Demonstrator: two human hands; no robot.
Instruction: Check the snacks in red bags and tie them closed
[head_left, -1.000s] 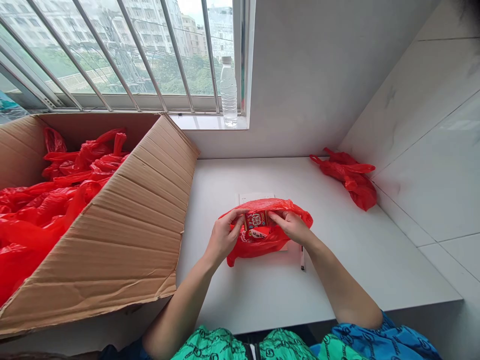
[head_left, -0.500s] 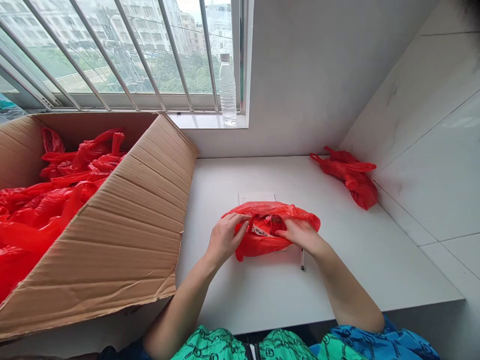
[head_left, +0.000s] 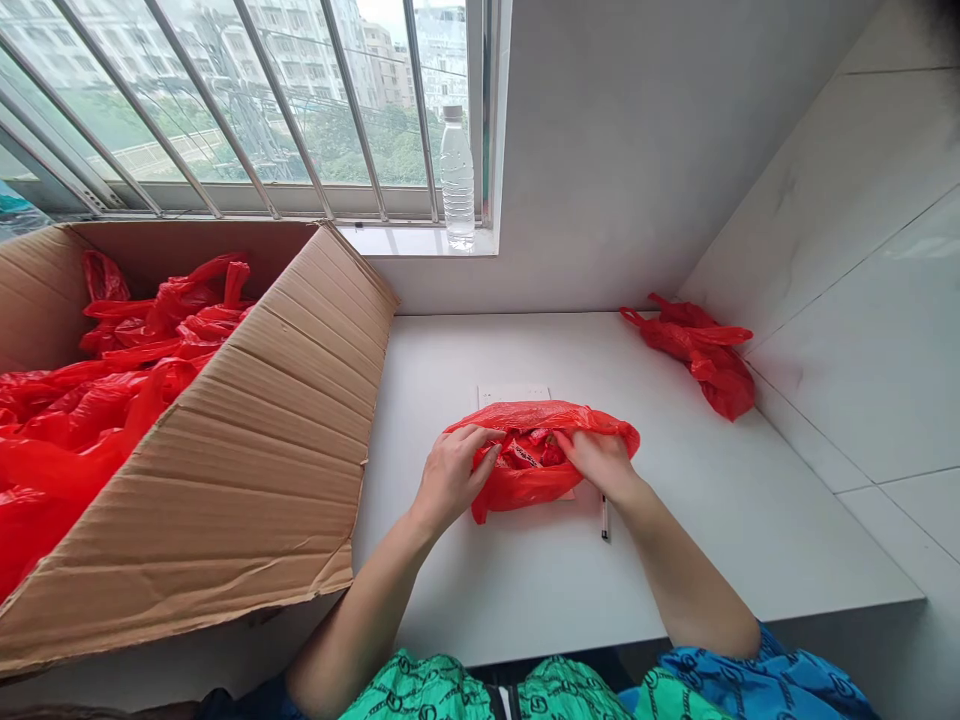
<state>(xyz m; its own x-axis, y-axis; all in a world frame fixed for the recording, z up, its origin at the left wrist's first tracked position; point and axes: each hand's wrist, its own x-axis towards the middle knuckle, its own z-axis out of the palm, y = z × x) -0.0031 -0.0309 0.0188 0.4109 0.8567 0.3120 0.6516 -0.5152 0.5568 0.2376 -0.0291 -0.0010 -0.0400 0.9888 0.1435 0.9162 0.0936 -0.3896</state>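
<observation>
A red plastic bag [head_left: 529,488] lies in front of me on the white tabletop, its mouth held wide. Inside it I see small red printed packets [head_left: 525,452]; what exactly they are is too small to read. My left hand [head_left: 454,470] grips the bag's left rim, with its fingertips at the mouth and its thumb below them. My right hand [head_left: 600,462] reaches into the right side of the mouth against the packets. Its fingers are mostly hidden by the bag and contents, so their grip does not show.
A cardboard box [head_left: 247,440] full of red plastic bags [head_left: 97,400] stands on the left. A pen [head_left: 604,520] and a sheet of paper [head_left: 514,393] lie partly under the bag. Another red bag [head_left: 701,355] rests by the right wall; a water bottle [head_left: 457,185] stands on the windowsill.
My right hand has shifted slightly left and up inside the bag, and the packets have moved a little. My left hand stays at the rim.
</observation>
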